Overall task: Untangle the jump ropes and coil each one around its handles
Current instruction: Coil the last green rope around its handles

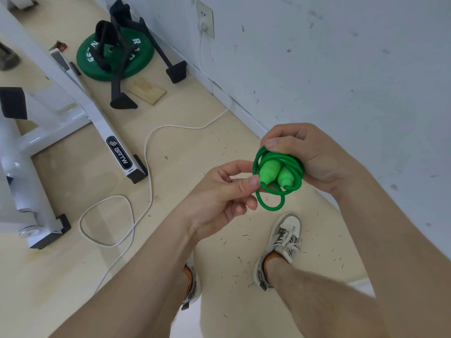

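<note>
Beige floor (185,152) lies below; the right hand (310,157) clamps the green jump rope (271,207) coiled round its handles (268,172), while the left hand (219,198) pinches its loose loop, best tucked snugly under a wrap.

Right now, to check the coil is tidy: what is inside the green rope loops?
Two light green handles sit side by side inside the rope coil. Their far ends are hidden under the right hand. The left hand pinches a loop.
</note>
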`<state>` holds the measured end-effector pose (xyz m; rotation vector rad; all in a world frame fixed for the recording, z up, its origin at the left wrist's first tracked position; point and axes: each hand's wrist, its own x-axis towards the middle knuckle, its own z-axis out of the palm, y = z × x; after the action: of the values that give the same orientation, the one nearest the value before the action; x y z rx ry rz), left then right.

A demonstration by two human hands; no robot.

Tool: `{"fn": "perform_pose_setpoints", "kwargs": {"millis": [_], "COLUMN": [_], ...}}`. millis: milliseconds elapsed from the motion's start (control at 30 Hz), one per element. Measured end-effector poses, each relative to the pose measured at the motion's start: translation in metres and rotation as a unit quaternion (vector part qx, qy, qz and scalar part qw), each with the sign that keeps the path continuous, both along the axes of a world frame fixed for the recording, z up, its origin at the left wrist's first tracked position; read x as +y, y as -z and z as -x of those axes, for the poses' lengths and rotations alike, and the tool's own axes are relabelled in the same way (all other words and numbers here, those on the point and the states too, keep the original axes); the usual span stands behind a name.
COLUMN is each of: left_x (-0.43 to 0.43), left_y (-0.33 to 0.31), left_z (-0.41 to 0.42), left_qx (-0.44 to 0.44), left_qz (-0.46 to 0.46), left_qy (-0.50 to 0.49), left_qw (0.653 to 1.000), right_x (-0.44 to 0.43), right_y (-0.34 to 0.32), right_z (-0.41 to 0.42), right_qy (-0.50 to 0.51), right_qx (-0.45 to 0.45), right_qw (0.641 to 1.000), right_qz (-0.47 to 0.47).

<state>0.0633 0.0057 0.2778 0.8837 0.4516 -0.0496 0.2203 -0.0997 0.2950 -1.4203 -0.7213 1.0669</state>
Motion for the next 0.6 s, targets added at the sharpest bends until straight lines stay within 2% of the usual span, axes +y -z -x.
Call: {"fn": "perform_pose_setpoints", "kwargs": {"millis": [133,267,333,500,600], "left_x": [0.010,0.014,0.013,0.018,0.017], "left_y": [0.001,-0.005,-0.007,-0.013,-0.023], "left_z": [0.001,0.005,0.005,0.004,0.003], "left_qx": [-0.014,0.000,0.010,0.064,0.110], "left_qz": [0.008,0.017,0.048,0.093,-0.001], "left_qy": [-0.013,0.102,0.129,0.071,0.032], "left_qw": [1.000,0.995,0.990,0.991,0.993], "right_x": [-0.005,-0.009,-0.009,-0.008,-0.003], "right_y": [-0.004,-0.005,-0.006,-0.006,-0.003], "right_z": [-0.003,-0.004,-0.003,-0.002,0.003], "right_qy": [-0.031,-0.053,-0.065,-0.075,-0.063], "right_qx": [-0.047,-0.077,-0.095,-0.148,-0.187], "right_qw": [0.998,0.992,0.989,0.977,0.968], "right_qz": [0.035,0.081,0.097,0.132,0.155]}}
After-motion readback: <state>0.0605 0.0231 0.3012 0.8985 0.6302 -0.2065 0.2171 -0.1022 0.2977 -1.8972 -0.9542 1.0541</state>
